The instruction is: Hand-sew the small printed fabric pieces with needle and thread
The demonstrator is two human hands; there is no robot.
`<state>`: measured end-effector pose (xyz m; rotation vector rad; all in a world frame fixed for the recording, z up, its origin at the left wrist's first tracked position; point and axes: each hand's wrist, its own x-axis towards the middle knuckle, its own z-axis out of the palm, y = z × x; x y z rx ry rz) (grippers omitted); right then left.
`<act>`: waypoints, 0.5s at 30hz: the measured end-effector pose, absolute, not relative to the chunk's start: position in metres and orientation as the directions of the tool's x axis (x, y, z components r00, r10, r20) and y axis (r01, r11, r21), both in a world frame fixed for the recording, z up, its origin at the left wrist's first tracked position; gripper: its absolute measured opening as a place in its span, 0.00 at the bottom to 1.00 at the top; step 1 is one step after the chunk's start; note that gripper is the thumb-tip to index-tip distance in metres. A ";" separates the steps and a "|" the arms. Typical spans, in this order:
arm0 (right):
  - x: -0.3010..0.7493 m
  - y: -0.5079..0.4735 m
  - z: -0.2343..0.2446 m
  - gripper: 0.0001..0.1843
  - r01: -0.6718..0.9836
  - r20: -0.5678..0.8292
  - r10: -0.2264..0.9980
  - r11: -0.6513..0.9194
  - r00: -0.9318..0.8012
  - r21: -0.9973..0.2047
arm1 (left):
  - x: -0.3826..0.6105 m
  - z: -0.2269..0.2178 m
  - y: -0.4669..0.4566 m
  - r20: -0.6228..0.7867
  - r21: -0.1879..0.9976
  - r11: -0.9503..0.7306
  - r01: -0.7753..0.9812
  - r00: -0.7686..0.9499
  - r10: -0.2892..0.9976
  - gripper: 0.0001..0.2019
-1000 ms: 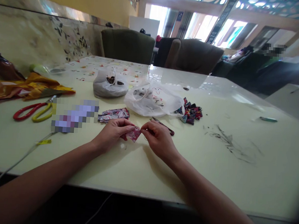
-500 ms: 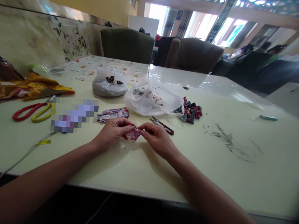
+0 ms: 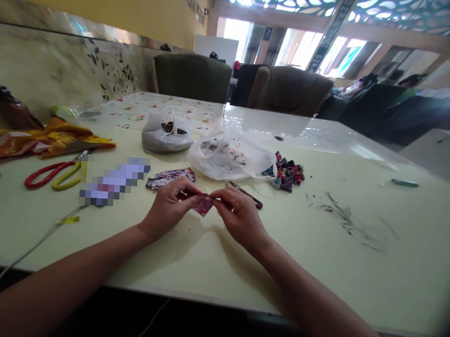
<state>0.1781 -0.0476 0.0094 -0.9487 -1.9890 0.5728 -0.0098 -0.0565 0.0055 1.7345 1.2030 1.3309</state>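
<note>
Between both hands, a folded patterned fabric triangle (image 3: 202, 204).

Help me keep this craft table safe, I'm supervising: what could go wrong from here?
1. The small fabric piece is pinched only between fingertips of the left hand and right hand; it could slip and unfold.
2. The snips lie just behind the right hand; reaching forward might brush their blades.
3. The white cable runs off the table edge near the left forearm; the arm could snag it.
</note>
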 end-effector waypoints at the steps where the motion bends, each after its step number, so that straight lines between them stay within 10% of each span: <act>1: 0.178 -0.049 0.011 0.08 0.405 0.507 0.782 0.622 -0.363 -0.670 | -0.010 0.005 -0.057 0.444 0.839 -0.444 0.314 0.077 0.893 0.04; 7: 0.177 -0.055 0.016 0.09 0.400 0.593 0.721 0.693 -0.359 -0.600 | -0.014 0.000 -0.059 0.701 0.531 -0.650 0.544 0.148 0.697 0.02; 15: 0.176 -0.057 0.015 0.09 0.369 0.654 0.670 0.741 -0.350 -0.561 | -0.018 -0.002 -0.062 0.740 0.425 -0.689 0.587 0.213 0.638 0.02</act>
